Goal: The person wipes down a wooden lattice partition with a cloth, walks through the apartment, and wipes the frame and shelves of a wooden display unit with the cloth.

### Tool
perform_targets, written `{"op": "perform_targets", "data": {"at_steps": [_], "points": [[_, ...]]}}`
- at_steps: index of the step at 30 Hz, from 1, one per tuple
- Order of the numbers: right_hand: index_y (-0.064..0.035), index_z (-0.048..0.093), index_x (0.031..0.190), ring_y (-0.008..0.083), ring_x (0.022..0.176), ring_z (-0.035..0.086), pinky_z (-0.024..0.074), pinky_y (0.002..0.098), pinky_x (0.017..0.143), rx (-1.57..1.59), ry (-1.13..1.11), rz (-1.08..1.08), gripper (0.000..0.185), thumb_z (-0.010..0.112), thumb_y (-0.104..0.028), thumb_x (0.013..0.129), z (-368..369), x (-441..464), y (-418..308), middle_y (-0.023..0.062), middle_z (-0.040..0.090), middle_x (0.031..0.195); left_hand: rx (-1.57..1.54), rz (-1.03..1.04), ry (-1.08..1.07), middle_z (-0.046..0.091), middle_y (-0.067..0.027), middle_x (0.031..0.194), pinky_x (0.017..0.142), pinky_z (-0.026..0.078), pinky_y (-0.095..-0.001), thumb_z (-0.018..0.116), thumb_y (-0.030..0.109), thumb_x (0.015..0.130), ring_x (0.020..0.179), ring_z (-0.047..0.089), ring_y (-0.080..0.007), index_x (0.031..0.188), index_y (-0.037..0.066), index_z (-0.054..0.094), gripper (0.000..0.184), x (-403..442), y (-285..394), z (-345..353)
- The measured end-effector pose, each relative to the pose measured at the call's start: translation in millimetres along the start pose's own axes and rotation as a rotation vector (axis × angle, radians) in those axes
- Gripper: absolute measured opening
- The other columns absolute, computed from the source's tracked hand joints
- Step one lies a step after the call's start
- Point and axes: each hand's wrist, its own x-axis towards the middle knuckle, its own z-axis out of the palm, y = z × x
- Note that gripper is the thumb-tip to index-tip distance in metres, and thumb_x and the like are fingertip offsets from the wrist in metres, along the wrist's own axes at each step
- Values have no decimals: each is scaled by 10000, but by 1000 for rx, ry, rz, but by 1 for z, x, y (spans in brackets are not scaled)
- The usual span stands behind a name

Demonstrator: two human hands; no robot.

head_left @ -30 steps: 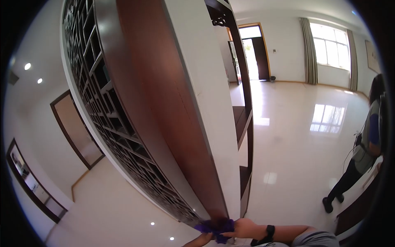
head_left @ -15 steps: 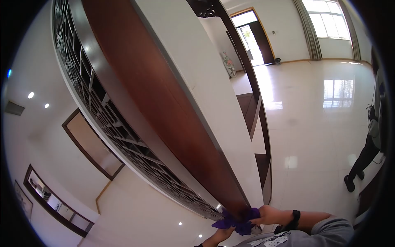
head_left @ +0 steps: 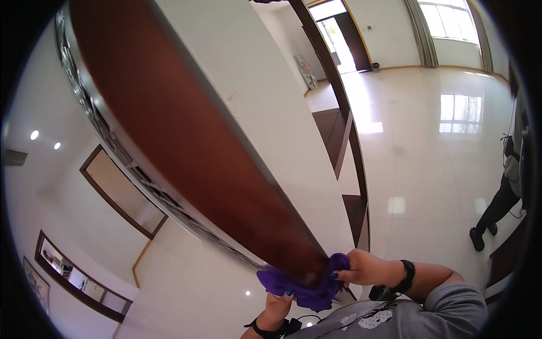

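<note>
Left hand (head_left: 276, 307) and right hand (head_left: 370, 270) are apart from each other, but both are clamped on the same purple cloth (head_left: 313, 296), 1 at each side of it. The thumbs, with dark nails, sit on top of the fabric; what the fingers tucked underneath are doing, can't tell. The cloth is bunched across the near end of a long reddish-brown board (head_left: 186, 152), which runs up and away from between the hands. The 2-sided grip is presumably there so the fabric gets pulled snug over both edges of the board, instead of just lying flat on its face, and having a hand at each side likely stops it slipping off. As for where the cloth is: right between the 2 hands, sagging a bit below the line joining them, close in front of the grey shirt (head_left: 389, 322), with the right hand's end of it higher than the left's. There's a black wristband (head_left: 407, 277) just behind the right hand. Beyond the left hand, a dark lattice (head_left: 141, 175) follows the board's edge; on the right hand's side there's a white face (head_left: 248, 107), then dark shelves (head_left: 354, 212) past it. Well off beyond the right hand, another person (head_left: 502, 192) stands on the shiny floor (head_left: 418, 164), partly cut off by the dark rim of the view.
</note>
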Motion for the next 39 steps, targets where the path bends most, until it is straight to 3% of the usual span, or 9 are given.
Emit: {"op": "perform_targets", "data": {"at_steps": [3, 6, 13, 19, 24, 26, 31, 35, 39], "points": [[-35, 630, 607, 167, 486, 546, 435, 292, 530, 54, -43, 108, 428, 601, -371, 871, -4, 2, 6, 34, 601, 534, -13, -9, -43, 600, -107, 975, 613, 479, -253, 548, 206, 899, 713, 588, -152, 1203, -12, 422, 394, 0, -10, -13], [-36, 638, 647, 151, 530, 555, 434, 282, 559, 100, -89, 119, 402, 598, -366, 873, -9, 3, 3, 27, 607, 558, -202, 6, -168, 612, -95, 1052, 710, 510, -283, 600, 216, 870, 835, 614, -145, 1264, 26, 396, 482, -1, -15, -17], [-57, 647, 687, 171, 581, 575, 444, 300, 612, 7, -65, 171, 356, 597, -362, 866, -3, 1, 22, 17, 611, 577, -137, -30, -40, 588, -178, 1079, 532, 523, -273, 582, 249, 882, 672, 635, -214, 1293, -13, 349, 541, -20, -54, -29], [-65, 656, 681, 172, 561, 576, 449, 305, 593, -17, -56, 231, 330, 606, -341, 854, 9, -5, 49, 31, 620, 583, -99, -105, 44, 639, -91, 841, 517, 469, -225, 635, 311, 854, 574, 587, -130, 1248, 0, 407, 552, -31, -77, -24], [-19, 655, 773, 100, 512, 556, 434, 257, 498, 283, -64, 268, 298, 556, -269, 900, 13, -11, 51, 27, 607, 562, -78, -261, 59, 601, -55, 908, 670, 450, -263, 674, 262, 822, 775, 564, -124, 1225, 47, 447, 511, -38, -76, -35], [-3, 642, 827, 69, 524, 554, 427, 227, 489, 413, -101, 174, 309, 526, -272, 926, 10, -11, 43, 23, 610, 573, -237, -68, -75, 593, -94, 1006, 748, 471, -314, 555, 172, 896, 839, 590, -181, 1121, 23, 505, 274, -36, -66, -32], [2, 615, 877, 95, 576, 575, 445, 242, 519, 414, 154, -1, 259, 564, -250, 908, 5, -7, -11, 20, 602, 635, -51, 120, 75, 591, -78, 888, 686, 434, -286, 520, 205, 922, 741, 535, -142, 1093, 47, 484, 235, -4, 10, 20], [-9, 577, 913, 170, 606, 601, 469, 274, 564, 127, 385, -90, 267, 669, -244, 826, 8, -10, -23, 69, 621, 705, 64, 105, 217, 600, -79, 879, 691, 433, -275, 476, 429, 920, 762, 546, -129, 1025, 22, 499, 421, 2, 1, 24], [-36, 523, 950, 253, 606, 614, 478, 302, 574, -1, 511, -56, 374, 738, -272, 754, 21, -12, -13, 118, 608, 700, 315, 44, 19, 500, -151, 1210, 938, 391, -377, 416, 589, 881, 1093, 504, -254, 1268, -31, 362, 732, -11, -17, -7]]}}
